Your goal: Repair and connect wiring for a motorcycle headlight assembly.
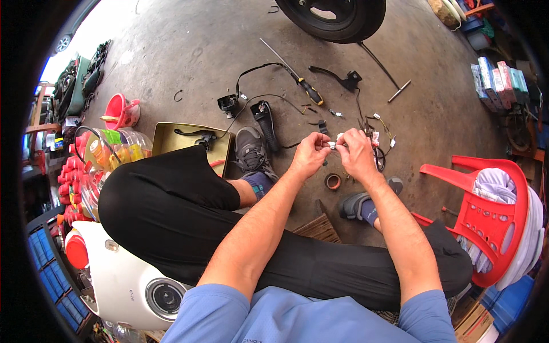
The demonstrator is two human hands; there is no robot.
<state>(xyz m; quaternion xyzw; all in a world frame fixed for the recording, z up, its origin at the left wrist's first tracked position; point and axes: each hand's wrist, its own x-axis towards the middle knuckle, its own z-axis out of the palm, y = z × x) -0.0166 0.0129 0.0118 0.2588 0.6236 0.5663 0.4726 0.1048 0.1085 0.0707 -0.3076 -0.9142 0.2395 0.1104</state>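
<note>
My left hand (pixel 310 153) and my right hand (pixel 355 154) meet near the centre, both pinched on a small white connector (pixel 333 145) with thin wires. A bundle of thin wires (pixel 390 140) lies right of my right hand. A tape roll (pixel 333 182) rests below my hands. Beyond them on the concrete are a yellow-and-black screwdriver (pixel 310 91), a black brake lever assembly (pixel 349 80), a small black clamp (pixel 322 126) and small loose parts. A black handlebar grip (pixel 267 124) and switch housing (pixel 227 103) lie left, beside a metal tray (pixel 166 140) holding another lever (pixel 203 137).
A tyre (pixel 337 26) stands ahead, near a T-handle tool (pixel 398 91). A red plastic chair (pixel 494 228) with cloth is right. A white speaker-like unit (pixel 120 266), bottles (pixel 131 146) and a red bucket (pixel 117 108) are left. My legs surround the work.
</note>
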